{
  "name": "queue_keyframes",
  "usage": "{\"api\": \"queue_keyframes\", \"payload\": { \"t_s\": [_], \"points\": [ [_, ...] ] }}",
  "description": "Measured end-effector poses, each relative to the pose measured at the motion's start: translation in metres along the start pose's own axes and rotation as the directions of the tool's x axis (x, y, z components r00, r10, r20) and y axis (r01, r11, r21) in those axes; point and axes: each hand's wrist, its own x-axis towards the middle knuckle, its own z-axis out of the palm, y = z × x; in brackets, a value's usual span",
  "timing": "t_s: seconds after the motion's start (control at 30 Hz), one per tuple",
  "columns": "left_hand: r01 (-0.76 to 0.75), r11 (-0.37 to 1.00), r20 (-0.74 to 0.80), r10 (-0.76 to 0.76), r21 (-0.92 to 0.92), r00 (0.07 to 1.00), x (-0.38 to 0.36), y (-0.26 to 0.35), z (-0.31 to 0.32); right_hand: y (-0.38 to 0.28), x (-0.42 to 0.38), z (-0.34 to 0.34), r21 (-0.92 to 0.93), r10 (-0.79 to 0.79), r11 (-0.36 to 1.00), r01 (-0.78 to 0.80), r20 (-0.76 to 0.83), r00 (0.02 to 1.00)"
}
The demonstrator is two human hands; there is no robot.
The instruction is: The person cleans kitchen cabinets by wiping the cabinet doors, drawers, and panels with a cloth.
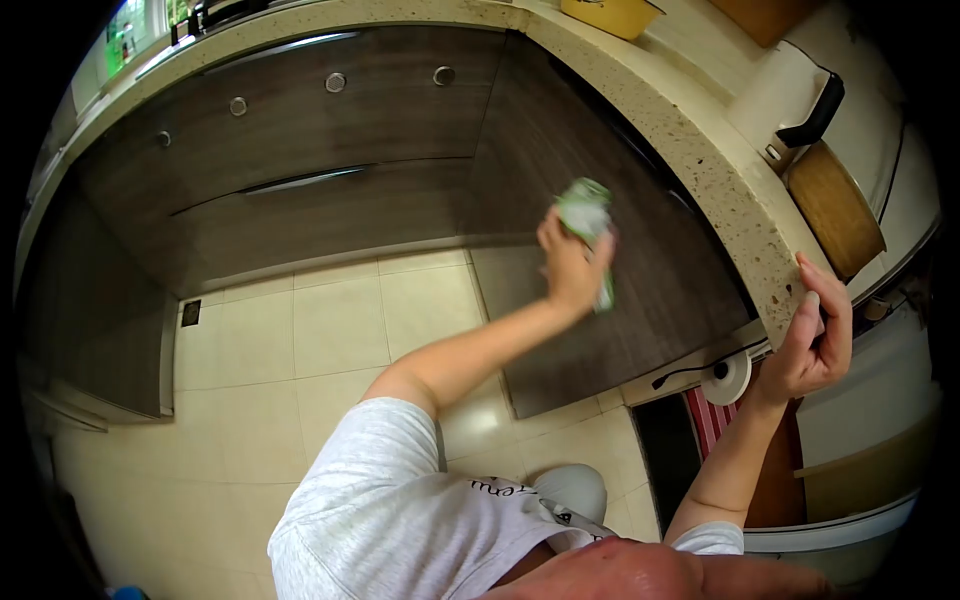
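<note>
My left hand (573, 265) is closed around a green and white cloth (585, 208), blurred by motion. The cloth lies against the dark wood-grain cabinet panel (640, 330), part of it showing above my fingers and part below. At the end of the speckled stone countertop (715, 165), my right hand (812, 335) is raised with loosely bent fingers, thumb apart from them. Its fingertips are right at the countertop's edge, and nothing shows in its grip.
A white appliance with a black handle (785, 100) and a wooden board (838, 205) stand on the counter near my right hand. A yellow basin (612, 15) sits farther back. Below the counter end are a white round object (728, 378) and a black cord (690, 370).
</note>
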Motion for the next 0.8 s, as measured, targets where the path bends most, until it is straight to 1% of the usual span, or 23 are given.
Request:
{"api": "queue_keyframes", "payload": {
  "t_s": [0.03,0.07,0.1,0.13,0.2,0.23,0.27,0.3,0.33,0.37,0.4,0.43,0.5,0.53,0.57,0.6,0.63,0.67,0.7,0.73,0.77,0.8],
  "points": [
    [-0.094,0.986,-0.029,0.091,-0.139,0.995,-0.014,0.017,0.001,0.0,0.0,0.001,0.007,0.004,1.0,-0.004,-0.002,1.0],
    [-0.202,0.919,-0.093,0.18,-0.339,0.979,-0.019,0.038,-0.001,0.0,0.0,0.001,0.012,0.014,1.0,-0.013,-0.011,1.0],
    [-0.399,0.898,-0.056,0.396,-0.183,0.917,-0.01,0.039,-0.006,0.001,-0.002,0.002,0.015,0.024,1.0,-0.023,-0.017,1.0],
    [-0.581,0.813,0.016,0.581,-0.037,0.813,0.003,0.034,-0.007,0.003,-0.003,0.002,0.017,0.028,0.999,-0.028,-0.012,1.0],
    [-0.649,0.753,-0.098,0.642,-0.109,0.76,0.034,0.011,0.008,0.01,-0.007,0.002,0.096,0.026,0.995,-0.021,-0.046,0.999],
    [-0.648,0.755,-0.105,0.639,-0.102,0.762,0.047,0.004,0.01,0.017,-0.01,0.0,0.095,0.021,0.995,-0.018,-0.032,0.999],
    [-0.654,0.756,-0.186,0.637,-0.043,0.748,0.06,-0.006,0.016,0.021,-0.011,0.001,0.099,0.027,0.995,-0.025,-0.022,0.999],
    [-0.533,0.841,-0.197,0.509,-0.096,0.838,0.068,-0.023,0.022,0.023,-0.013,0.002,0.15,0.036,0.988,-0.027,-0.061,0.997],
    [-0.399,0.905,-0.204,0.366,-0.149,0.908,0.072,-0.043,0.028,0.026,-0.014,0.002,0.201,0.047,0.979,-0.027,-0.097,0.994],
    [-0.233,0.926,-0.245,0.162,-0.297,0.956,0.073,-0.065,0.034,0.027,-0.014,0.001,0.152,0.057,0.987,-0.042,-0.095,0.994],
    [-0.123,0.966,-0.191,0.08,-0.226,0.978,0.066,-0.093,0.034,0.028,-0.015,0.0,0.15,0.065,0.987,-0.053,-0.078,0.995],
    [-0.017,0.99,-0.136,-0.002,-0.143,0.991,0.059,-0.121,0.033,0.029,-0.015,-0.002,0.125,0.047,0.991,-0.036,-0.081,0.996],
    [0.202,0.979,-0.155,-0.205,-0.035,0.966,0.02,-0.119,0.016,0.028,-0.013,0.001,0.08,0.029,0.997,-0.02,-0.114,0.993],
    [0.277,0.957,-0.137,-0.286,-0.082,0.948,-0.006,-0.127,0.014,0.027,-0.012,0.002,0.087,0.029,0.996,-0.02,-0.104,0.994],
    [0.314,0.946,-0.222,-0.323,-0.074,0.92,-0.04,-0.144,0.025,0.029,-0.012,0.002,0.067,0.02,0.998,-0.012,-0.121,0.992],
    [0.366,0.93,-0.047,-0.364,0.027,0.93,-0.068,-0.124,0.009,0.031,-0.012,0.001,0.047,0.012,0.999,-0.005,-0.137,0.991],
    [0.375,0.915,0.044,-0.385,0.147,0.922,-0.095,-0.106,0.005,0.035,-0.011,-0.001,0.001,-0.026,1.0,0.026,-0.143,0.989],
    [0.274,0.955,-0.013,-0.274,0.118,0.962,-0.114,-0.072,0.004,0.036,-0.01,-0.001,0.01,-0.023,1.0,0.024,-0.135,0.991],
    [0.114,0.991,0.024,-0.116,0.07,0.993,-0.12,-0.04,-0.006,0.036,-0.009,0.0,-0.046,-0.046,0.998,0.039,-0.161,0.986],
    [-0.006,1.0,0.062,0.006,0.0,0.998,-0.116,-0.024,-0.01,0.038,-0.009,-0.001,-0.102,-0.071,0.993,0.053,-0.186,0.98],
    [-0.12,0.99,0.1,0.127,-0.078,0.987,-0.113,-0.008,-0.014,0.044,-0.01,-0.006,-0.116,-0.083,0.991,0.061,-0.193,0.978],
    [-0.112,0.983,0.054,0.12,-0.146,0.991,-0.098,-0.008,-0.007,0.047,-0.01,-0.009,-0.112,-0.081,0.992,0.061,-0.183,0.98]
  ]
}}
